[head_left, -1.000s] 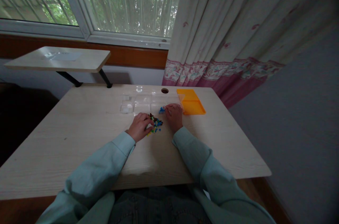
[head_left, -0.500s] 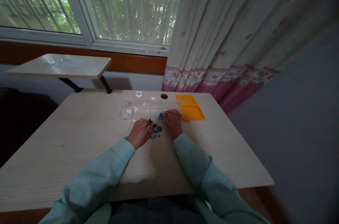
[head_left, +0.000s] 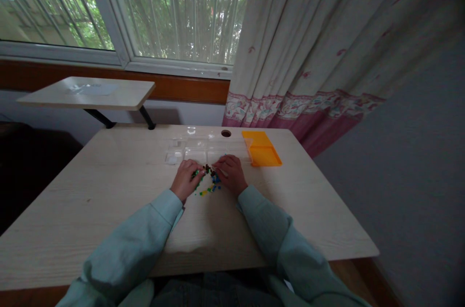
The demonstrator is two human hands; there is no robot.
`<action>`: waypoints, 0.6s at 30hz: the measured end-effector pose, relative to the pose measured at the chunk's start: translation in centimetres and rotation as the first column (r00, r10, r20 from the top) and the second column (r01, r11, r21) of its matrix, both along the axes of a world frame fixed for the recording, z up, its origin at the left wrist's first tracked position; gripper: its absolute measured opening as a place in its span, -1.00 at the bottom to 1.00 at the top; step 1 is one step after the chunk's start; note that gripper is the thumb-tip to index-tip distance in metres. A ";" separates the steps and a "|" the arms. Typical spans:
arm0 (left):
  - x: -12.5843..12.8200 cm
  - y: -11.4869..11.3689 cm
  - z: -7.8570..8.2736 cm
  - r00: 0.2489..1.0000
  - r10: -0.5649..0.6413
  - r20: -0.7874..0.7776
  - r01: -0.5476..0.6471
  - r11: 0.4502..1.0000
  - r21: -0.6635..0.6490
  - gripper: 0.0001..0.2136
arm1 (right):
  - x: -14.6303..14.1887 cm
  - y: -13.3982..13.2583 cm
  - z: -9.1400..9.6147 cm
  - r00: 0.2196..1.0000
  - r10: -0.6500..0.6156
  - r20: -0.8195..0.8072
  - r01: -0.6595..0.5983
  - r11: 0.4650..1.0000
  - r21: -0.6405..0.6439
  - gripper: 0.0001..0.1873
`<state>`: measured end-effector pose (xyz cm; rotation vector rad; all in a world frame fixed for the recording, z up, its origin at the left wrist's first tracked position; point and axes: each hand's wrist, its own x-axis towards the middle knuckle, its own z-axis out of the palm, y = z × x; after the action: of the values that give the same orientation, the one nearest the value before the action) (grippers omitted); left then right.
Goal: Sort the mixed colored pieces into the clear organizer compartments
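Note:
A small heap of tiny coloured pieces [head_left: 209, 182], blue, green, yellow and dark, lies on the pale wooden table [head_left: 109, 200]. My left hand [head_left: 186, 178] rests at the heap's left edge with its fingers curled onto the pieces. My right hand [head_left: 228, 173] sits at the heap's right edge, fingers bent down and pinched among the pieces. What either hand grips is too small to see. Just beyond both hands lies a clear plastic compartment box [head_left: 196, 151].
An orange lid [head_left: 261, 149] lies to the right of the clear box. A round cable hole [head_left: 225, 133] is in the table near its far edge. A second small table [head_left: 90, 93] stands behind on the left, below the window. A curtain hangs at the right.
My right hand came back from the clear box to the heap. My left hand shifted slightly left and spread some pieces. The camera tilted a little.

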<state>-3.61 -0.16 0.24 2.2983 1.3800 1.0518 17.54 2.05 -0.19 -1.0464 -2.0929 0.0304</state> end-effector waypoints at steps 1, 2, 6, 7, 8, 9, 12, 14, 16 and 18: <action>-0.1 0.1 0.0 1.000 0.006 0.022 -0.006 1.000 -0.008 -0.77 | -0.2 -0.2 0.0 0.999 0.030 0.017 -0.030 1.000 0.004 -0.81; -0.1 0.1 0.0 0.999 0.010 0.040 -0.010 1.000 -0.014 -0.76 | -0.4 -0.4 0.0 0.998 0.054 0.033 -0.054 0.999 0.007 -0.80; -0.1 0.1 -0.1 0.997 0.013 0.079 -0.012 1.000 -0.020 -0.75 | -1.0 -0.9 -0.1 0.994 0.099 0.055 -0.100 0.995 0.025 -0.79; 0.0 0.1 -0.1 0.997 0.011 0.081 -0.009 1.000 -0.019 -0.75 | -1.1 -1.0 -0.1 0.993 0.104 0.051 -0.106 0.994 0.032 -0.80; 0.0 0.1 -0.2 0.997 0.007 0.081 -0.006 1.000 -0.017 -0.75 | -1.2 -1.0 -0.1 0.993 0.107 0.045 -0.109 0.993 0.038 -0.80; 0.1 0.1 -0.2 0.997 0.002 0.079 -0.001 1.000 -0.014 -0.75 | -1.2 -1.1 -0.1 0.994 0.105 0.038 -0.106 0.994 0.041 -0.81; 0.2 0.0 -0.1 0.997 -0.016 0.070 0.017 1.000 -0.013 -0.74 | -1.2 -1.1 0.1 0.995 0.096 0.030 -0.096 0.995 0.028 -0.82; 0.3 -0.1 0.0 0.998 -0.020 0.062 0.021 1.000 -0.021 -0.73 | -1.3 -1.2 0.2 0.994 0.104 0.030 -0.104 0.994 0.027 -0.83; 0.3 -0.1 0.1 0.998 -0.015 0.056 0.017 1.000 -0.026 -0.72 | -1.3 -1.3 0.1 0.993 0.117 0.019 -0.118 0.992 0.044 -0.84; 0.3 -0.2 0.1 0.998 -0.012 0.058 0.014 1.000 -0.026 -0.72 | -1.4 -1.3 0.1 0.993 0.119 0.002 -0.119 0.991 0.064 -0.84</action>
<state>-3.31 -0.32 0.34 2.2368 1.3467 1.0812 16.14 0.79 -0.13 -0.8828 -2.1383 0.0229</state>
